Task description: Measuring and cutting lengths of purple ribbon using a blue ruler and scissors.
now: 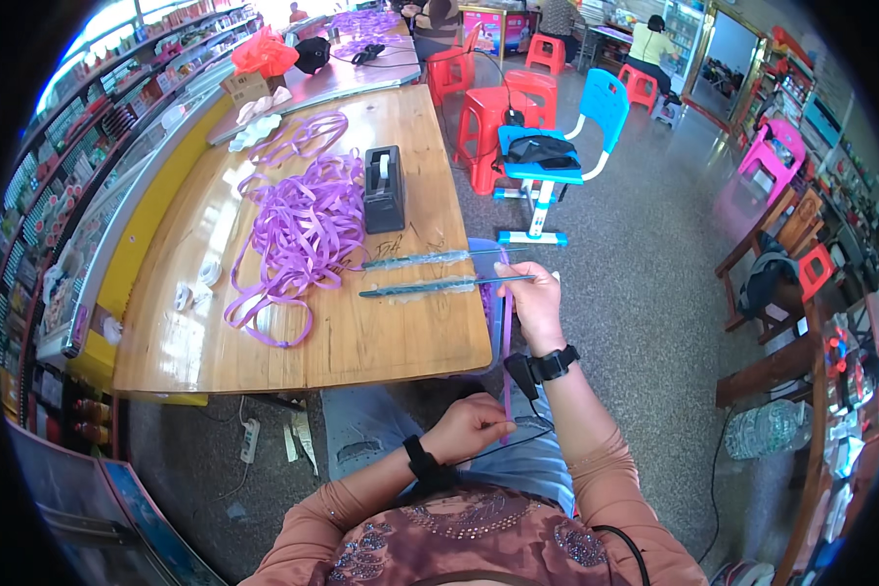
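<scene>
Two thin dark rods, the far rod [479, 253] and the near rod [439, 286], are fixed with clear tape to the wooden table [391, 342] and stick out past its right edge. My right hand [537, 301] is closed at their free ends, pinching a purple ribbon [507, 337]. Below, over my lap, my left hand [471, 430] has its fingers pinched together at the lower part of this ribbon, which hangs between the two hands. A tangled heap of purple ribbon [308, 220] lies on the table, left of a black tape dispenser [384, 190].
Under the table's right edge stands a translucent blue bin [498, 332]. Beyond are a blue chair [547, 161] and red stools [483, 137]. A glass display counter [107, 186] runs along the left. Shelves and a large plastic bottle [767, 430] stand on the right. Other people sit far back.
</scene>
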A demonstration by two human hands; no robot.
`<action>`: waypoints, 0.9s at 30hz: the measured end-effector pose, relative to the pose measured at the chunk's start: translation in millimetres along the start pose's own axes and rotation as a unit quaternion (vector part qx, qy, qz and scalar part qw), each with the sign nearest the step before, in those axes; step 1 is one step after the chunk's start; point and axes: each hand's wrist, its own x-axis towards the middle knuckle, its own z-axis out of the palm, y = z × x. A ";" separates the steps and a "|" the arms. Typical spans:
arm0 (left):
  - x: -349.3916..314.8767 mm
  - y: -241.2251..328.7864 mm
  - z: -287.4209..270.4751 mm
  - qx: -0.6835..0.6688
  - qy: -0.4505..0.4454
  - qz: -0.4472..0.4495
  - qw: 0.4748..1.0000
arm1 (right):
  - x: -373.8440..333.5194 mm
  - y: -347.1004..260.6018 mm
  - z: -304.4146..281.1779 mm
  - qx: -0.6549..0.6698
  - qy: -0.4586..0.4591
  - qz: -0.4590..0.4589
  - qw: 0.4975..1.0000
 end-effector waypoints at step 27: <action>-10.7 88.2 -9.8 0.096 0.003 0.174 0.980 | -40.2 -30.4 -5.9 -0.156 -0.024 -0.001 0.987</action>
